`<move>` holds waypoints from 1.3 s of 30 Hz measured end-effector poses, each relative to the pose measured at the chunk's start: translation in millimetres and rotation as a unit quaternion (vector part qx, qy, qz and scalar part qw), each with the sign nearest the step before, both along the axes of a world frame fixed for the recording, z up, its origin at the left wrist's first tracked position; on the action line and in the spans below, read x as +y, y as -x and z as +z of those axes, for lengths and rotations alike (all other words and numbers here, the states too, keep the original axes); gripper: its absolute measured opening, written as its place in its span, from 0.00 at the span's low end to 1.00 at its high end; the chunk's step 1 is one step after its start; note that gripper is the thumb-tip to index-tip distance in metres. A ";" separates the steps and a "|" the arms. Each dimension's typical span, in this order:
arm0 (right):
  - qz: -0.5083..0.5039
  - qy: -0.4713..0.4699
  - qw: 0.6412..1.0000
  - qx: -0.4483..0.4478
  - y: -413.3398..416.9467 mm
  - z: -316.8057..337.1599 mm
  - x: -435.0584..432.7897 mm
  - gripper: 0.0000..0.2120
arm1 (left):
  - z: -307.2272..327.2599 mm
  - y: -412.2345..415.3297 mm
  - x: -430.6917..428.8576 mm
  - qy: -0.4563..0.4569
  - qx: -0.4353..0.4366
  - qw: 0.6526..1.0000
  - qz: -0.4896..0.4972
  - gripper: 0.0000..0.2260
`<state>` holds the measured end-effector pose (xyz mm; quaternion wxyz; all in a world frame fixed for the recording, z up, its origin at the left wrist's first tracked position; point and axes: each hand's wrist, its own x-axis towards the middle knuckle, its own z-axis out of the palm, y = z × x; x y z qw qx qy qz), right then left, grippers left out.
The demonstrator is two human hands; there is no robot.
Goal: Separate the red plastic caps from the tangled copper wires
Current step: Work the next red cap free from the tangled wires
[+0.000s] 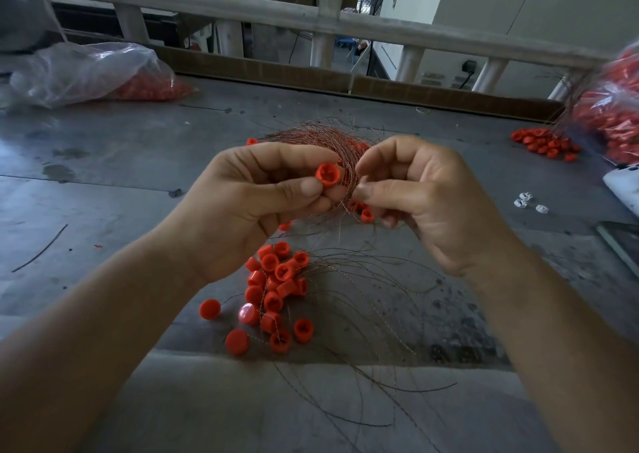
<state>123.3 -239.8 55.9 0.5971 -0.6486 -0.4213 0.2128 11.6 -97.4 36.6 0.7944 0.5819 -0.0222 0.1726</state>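
My left hand (249,196) pinches one red cap (327,175), open end facing me; right hand (415,196) pinches the copper wires (332,141) just right of it (mid-tabletop (121,162), raised). Pull apart sideways, I judge.

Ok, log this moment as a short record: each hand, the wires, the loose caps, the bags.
left hand: pinches one red cap
right hand: pinches copper strands beside that cap
wire tangle: behind both hands
loose caps: pile on the table below the hands
far-left bag: holds red caps
far-right bag: holds red caps
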 end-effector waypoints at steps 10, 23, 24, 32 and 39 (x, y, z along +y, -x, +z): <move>0.000 0.033 0.999 0.026 -3.5 -7.7 4.2 0.10 | -2.5 -1.5 -2.2 0.042 0.015 0.999 -0.025 0.09; -0.226 0.274 0.893 -0.275 -77.9 -49.1 -7.6 0.09 | -2.8 -1.7 -4.0 0.058 0.030 0.998 -0.007 0.09; -0.217 0.273 0.895 -0.278 -76.4 -51.0 -5.4 0.11 | -2.4 -1.8 -4.0 0.060 0.029 0.998 -0.006 0.09; -0.219 0.257 0.892 -0.299 -75.4 -58.7 1.2 0.04 | -2.8 -2.4 -4.8 0.057 0.032 0.998 -0.014 0.09; -0.256 0.210 0.907 -0.259 -78.1 -48.7 -5.3 0.10 | -5.3 -3.6 -3.0 0.050 0.042 0.998 -0.011 0.08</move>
